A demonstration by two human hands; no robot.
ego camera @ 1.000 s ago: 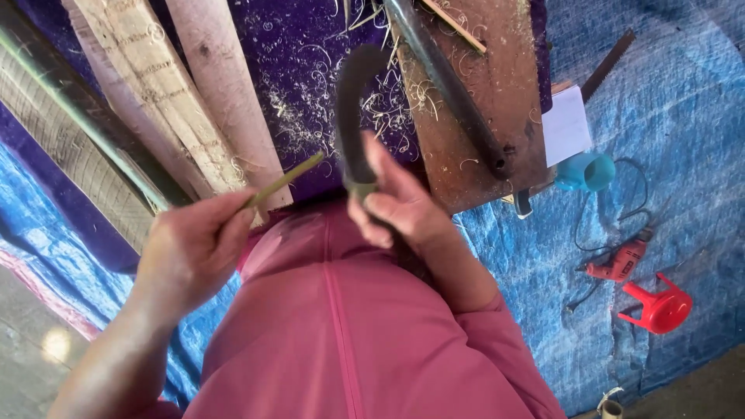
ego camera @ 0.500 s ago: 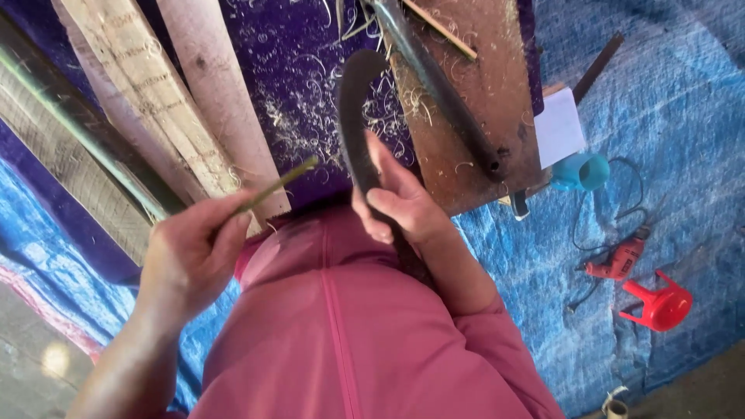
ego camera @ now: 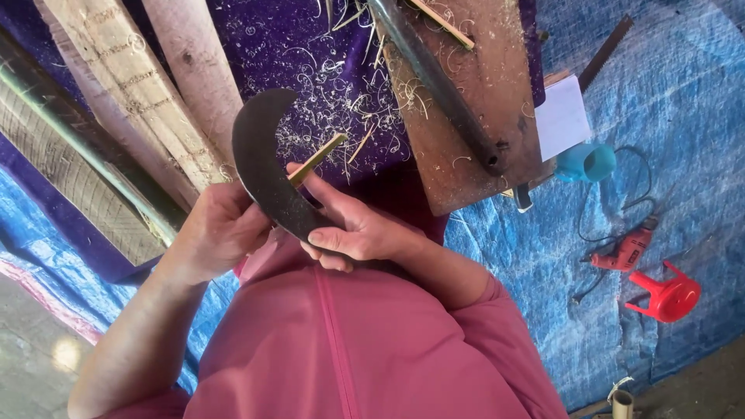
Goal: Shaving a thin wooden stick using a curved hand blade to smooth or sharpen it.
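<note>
Blue tarp floor, shavings | right hand [ego camera: 353, 233] grips knife [ego camera: 260, 167], now swung left | left hand [ego camera: 225, 229] pinches stick [ego camera: 317, 159] under blade

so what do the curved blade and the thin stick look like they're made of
The dark curved blade, held in the right hand, looks like metal, probably steel: a dull grey-black, matte face with no shine. The thin yellowish stick, held by the left hand, looks like split bamboo or pale wood: straw-coloured, bare and unfinished, matching the pale curled shavings on the purple cloth.
</note>
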